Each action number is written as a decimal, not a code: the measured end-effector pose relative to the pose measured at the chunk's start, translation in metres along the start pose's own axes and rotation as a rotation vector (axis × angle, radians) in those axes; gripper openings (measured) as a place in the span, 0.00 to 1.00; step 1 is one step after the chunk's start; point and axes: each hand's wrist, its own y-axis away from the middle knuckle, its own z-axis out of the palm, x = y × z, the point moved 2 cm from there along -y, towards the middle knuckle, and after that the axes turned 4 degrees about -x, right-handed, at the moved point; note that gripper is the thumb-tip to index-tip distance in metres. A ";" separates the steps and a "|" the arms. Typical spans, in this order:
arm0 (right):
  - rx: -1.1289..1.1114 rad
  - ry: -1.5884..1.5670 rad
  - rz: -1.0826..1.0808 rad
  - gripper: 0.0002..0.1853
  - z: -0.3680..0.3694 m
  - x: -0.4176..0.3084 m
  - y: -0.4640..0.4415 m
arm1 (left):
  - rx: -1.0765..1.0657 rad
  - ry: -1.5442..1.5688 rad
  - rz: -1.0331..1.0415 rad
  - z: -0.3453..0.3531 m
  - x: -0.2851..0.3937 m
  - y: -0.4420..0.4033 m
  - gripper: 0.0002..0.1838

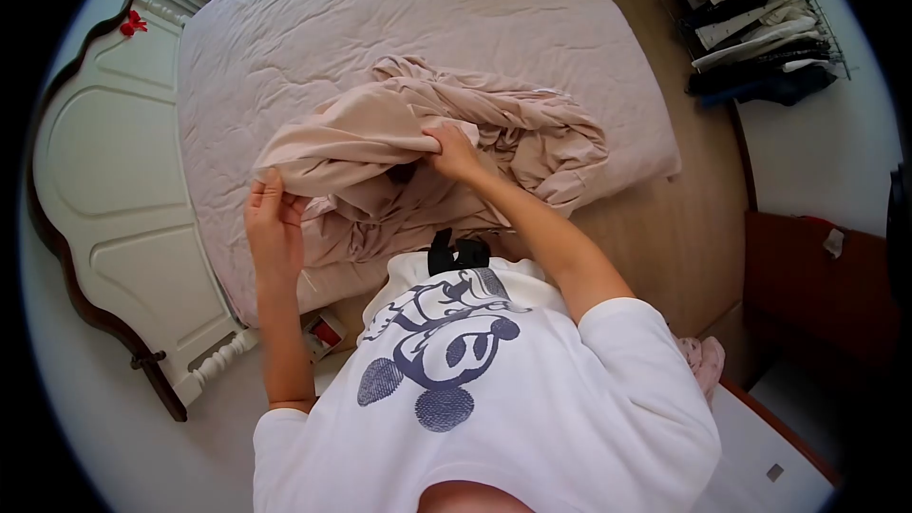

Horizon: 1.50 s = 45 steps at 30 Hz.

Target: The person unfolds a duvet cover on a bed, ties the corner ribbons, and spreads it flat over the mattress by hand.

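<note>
Pinching fabric (337, 128) edges, left hand (275, 223), right hand (454, 154) apart.

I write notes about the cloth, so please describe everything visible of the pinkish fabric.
The pinkish fabric looks soft and plain, and lies heavily wrinkled in a loose heap on the bed. The left hand pinches its edge; the right hand grips another fold, with a dark gap nearby.
</note>
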 end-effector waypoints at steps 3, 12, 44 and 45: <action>-0.315 -0.238 0.042 0.16 -0.003 -0.002 -0.029 | 0.014 0.046 0.158 -0.023 0.046 0.010 0.14; -0.441 -0.751 0.038 0.12 -0.175 -0.225 -0.097 | 0.467 -0.257 0.460 -0.199 0.111 -0.028 0.17; -0.347 -0.127 0.061 0.32 -0.024 -0.064 -0.022 | 0.012 0.198 -0.110 -0.029 -0.067 -0.005 0.19; -0.303 -0.120 -0.039 0.30 -0.016 -0.066 -0.019 | -0.007 0.186 -0.101 -0.029 -0.066 -0.001 0.19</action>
